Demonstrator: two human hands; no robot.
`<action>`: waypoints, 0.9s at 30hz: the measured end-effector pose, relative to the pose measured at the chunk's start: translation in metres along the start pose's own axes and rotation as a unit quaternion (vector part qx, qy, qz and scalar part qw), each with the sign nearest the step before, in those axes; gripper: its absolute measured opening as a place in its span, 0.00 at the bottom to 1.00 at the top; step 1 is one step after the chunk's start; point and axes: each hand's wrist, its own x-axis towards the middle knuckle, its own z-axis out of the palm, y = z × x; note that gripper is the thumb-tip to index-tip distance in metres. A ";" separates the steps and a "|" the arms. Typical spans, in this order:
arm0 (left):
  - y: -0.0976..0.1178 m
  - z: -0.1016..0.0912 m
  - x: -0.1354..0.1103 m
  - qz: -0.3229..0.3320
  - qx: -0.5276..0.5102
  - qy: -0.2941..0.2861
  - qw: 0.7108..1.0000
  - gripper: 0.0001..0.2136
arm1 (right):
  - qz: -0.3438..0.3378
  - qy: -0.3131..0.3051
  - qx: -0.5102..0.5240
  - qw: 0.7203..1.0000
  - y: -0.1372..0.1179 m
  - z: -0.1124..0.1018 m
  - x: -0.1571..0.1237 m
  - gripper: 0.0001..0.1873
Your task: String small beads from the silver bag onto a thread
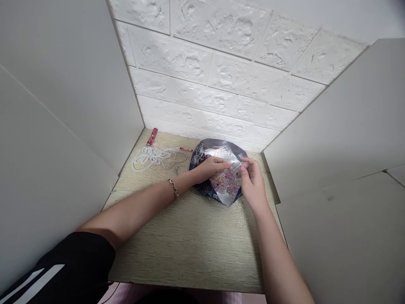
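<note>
A dark round tray [202,191] lined with silver foil [218,151] lies on the wooden table [190,240] near the back. Small coloured beads [225,182] are piled on the foil. My left hand [211,167], with a bracelet on its wrist, rests over the tray with fingertips pinched at the beads. My right hand [252,182] meets it from the right, fingers pinched close to the left fingertips. What is pinched between the fingers is too small to make out. A thin thread [241,211] trails below the tray.
Strands of white beads [152,157] lie at the back left, with a red tube [152,137] by the wall. White panels enclose the table on the left and right; a white brick-pattern wall stands behind.
</note>
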 end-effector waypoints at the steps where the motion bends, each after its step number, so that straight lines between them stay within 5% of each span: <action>1: 0.000 0.000 0.000 0.003 0.003 -0.005 1.000 0.14 | -0.001 0.004 0.030 1.000 0.000 0.001 0.001 0.12; 7: -0.001 -0.003 0.000 0.017 0.039 -0.021 0.999 0.15 | 0.014 0.039 0.136 0.990 -0.003 0.003 0.001 0.10; 18: -0.002 -0.003 0.000 0.037 0.033 -0.032 0.998 0.17 | -0.068 0.080 -0.062 0.993 0.003 0.009 -0.005 0.07; 27: -0.002 -0.003 0.000 0.046 0.038 -0.028 0.998 0.17 | -0.046 0.079 -0.029 0.995 0.007 0.013 -0.007 0.13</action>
